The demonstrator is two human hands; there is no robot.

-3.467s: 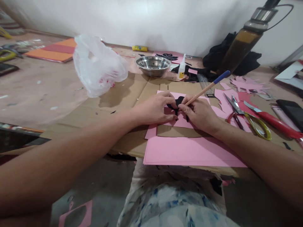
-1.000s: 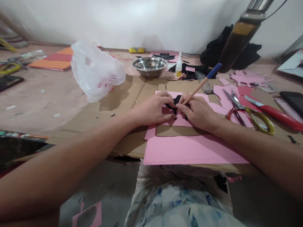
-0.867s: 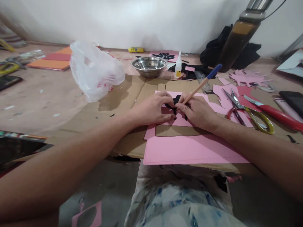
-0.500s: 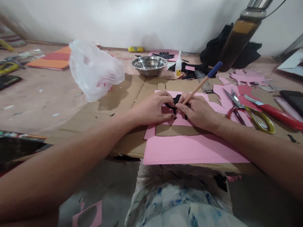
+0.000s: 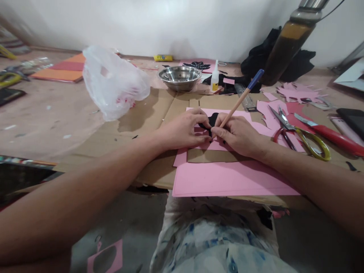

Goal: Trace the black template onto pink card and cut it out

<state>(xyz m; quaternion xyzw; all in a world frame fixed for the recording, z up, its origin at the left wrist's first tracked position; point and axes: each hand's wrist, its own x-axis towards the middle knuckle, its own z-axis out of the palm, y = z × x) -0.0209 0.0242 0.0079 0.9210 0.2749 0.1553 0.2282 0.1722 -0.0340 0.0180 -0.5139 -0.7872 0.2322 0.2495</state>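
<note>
My right hand is closed around a pen with a tan barrel and a blue end. The pen leans up to the right, its tip down by a small black cut-out shape. That shape lies on a pink sheet, partly hidden by my fingers. My left hand rests on the shape's left side with the thumb and fingers apart, pressing it to the sheet. Beneath the sheet are a piece of cardboard and larger pink sheets.
Scissors and a red-handled knife lie at right among pink scraps. Behind stand a steel bowl and a glue bottle. A plastic bag sits at left. A dark bottle-like object leans at back right.
The pen has tilted slightly and its tip has moved a little lower towards me. My left hand stays in almost the same place on the black cut-out.
</note>
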